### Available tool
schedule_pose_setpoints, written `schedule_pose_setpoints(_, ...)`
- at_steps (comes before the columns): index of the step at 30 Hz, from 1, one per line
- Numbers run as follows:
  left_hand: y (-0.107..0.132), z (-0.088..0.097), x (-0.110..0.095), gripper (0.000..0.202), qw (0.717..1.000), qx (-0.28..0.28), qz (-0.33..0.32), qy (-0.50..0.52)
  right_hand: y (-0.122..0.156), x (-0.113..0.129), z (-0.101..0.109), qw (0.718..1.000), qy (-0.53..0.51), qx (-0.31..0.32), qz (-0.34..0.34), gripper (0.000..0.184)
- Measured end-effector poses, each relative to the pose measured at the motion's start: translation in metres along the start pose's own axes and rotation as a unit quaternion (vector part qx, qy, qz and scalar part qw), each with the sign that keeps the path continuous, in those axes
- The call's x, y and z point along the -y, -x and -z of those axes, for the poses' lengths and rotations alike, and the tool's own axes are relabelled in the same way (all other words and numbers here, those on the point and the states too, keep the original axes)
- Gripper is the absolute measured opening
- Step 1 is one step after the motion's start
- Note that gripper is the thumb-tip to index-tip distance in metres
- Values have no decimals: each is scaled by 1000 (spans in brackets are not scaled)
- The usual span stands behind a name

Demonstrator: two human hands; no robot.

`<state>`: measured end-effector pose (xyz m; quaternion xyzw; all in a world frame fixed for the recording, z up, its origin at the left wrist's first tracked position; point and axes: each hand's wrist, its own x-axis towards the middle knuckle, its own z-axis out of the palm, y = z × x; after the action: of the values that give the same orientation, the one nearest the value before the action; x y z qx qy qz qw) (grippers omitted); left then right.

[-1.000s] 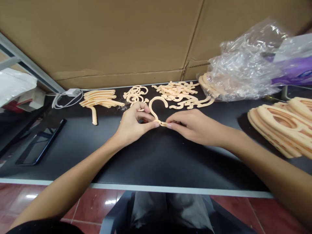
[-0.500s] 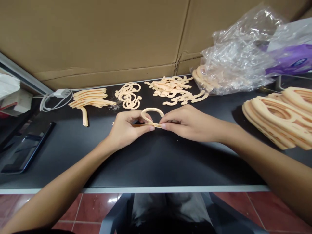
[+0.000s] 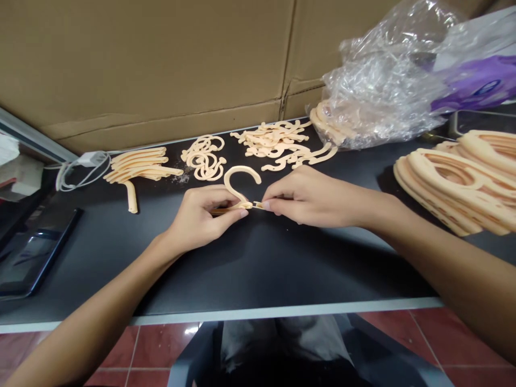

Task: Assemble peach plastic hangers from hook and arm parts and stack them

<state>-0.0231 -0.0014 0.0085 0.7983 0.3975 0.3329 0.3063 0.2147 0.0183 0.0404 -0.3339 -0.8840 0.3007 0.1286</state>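
Observation:
My left hand [image 3: 199, 215] pinches the stem of a pale wooden hook piece [image 3: 240, 181] just above the black table [image 3: 258, 269]. The hook's curved end points away from me. My right hand [image 3: 306, 196] is closed in a pinch on a small wooden piece [image 3: 258, 205] that meets the hook's stem end. Both hands sit close together at the table's middle, fingertips almost touching.
Piles of wooden cut-outs lie along the back: curved strips [image 3: 137, 166], rings [image 3: 205, 157], hook shapes [image 3: 282, 142]. A stack of hanger-shaped boards [image 3: 455, 188] lies at right, a clear plastic bag [image 3: 382, 86] behind it. A phone [image 3: 28, 252] and charger cable [image 3: 80, 166] lie at left. Cardboard [image 3: 161, 64] backs the table.
The hook piece has tilted down and back up between my fingers while both hands stayed together. The view has shifted, so everything sits a little further left and lower.

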Motion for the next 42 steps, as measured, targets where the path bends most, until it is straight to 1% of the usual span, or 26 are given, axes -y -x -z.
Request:
schedule_pose_setpoints(3,-1,0,0,8,998,-10,-54,-42,1,1,2,1000,-5,22,-13,29)
schedule_pose_setpoints(8,-2,-2,2,5,993,-30,-107,-43,2,0,3,999,-14,41,-9,31)
schedule_pose_setpoints(15,0,-6,4,5,987,-48,-146,-52,3,0,3,999,1,48,-10,30)
schedule_pose_setpoints(19,1,-6,4,7,983,-46,-167,-54,5,1,2,998,11,55,-14,29)
schedule_pose_setpoints(22,1,-6,3,8,984,-33,-170,-48,6,3,2,997,50,58,-17,30)
schedule_pose_setpoints(25,2,-7,3,11,981,-22,-189,-45,7,7,0,991,113,63,-14,30)
schedule_pose_setpoints(28,3,-9,1,12,976,-24,-213,-50,8,11,-2,979,196,62,-6,29)
schedule_pose_setpoints(30,4,-10,0,14,972,-14,-227,-59,9,12,-3,968,244,52,-4,28)
schedule_pose_setpoints(33,6,-13,-1,18,965,-8,-248,-84,10,11,-3,962,270,44,-6,27)
schedule_pose_setpoints(36,6,-14,0,16,966,-25,-239,-96,11,9,-1,962,270,40,-11,30)
schedule_pose_setpoints(39,5,-13,0,12,973,-57,-205,-91,12,8,1,962,272,38,-7,29)
schedule_pose_setpoints(42,5,-12,0,10,976,-82,-176,-97,12,10,1,955,294,42,-1,26)
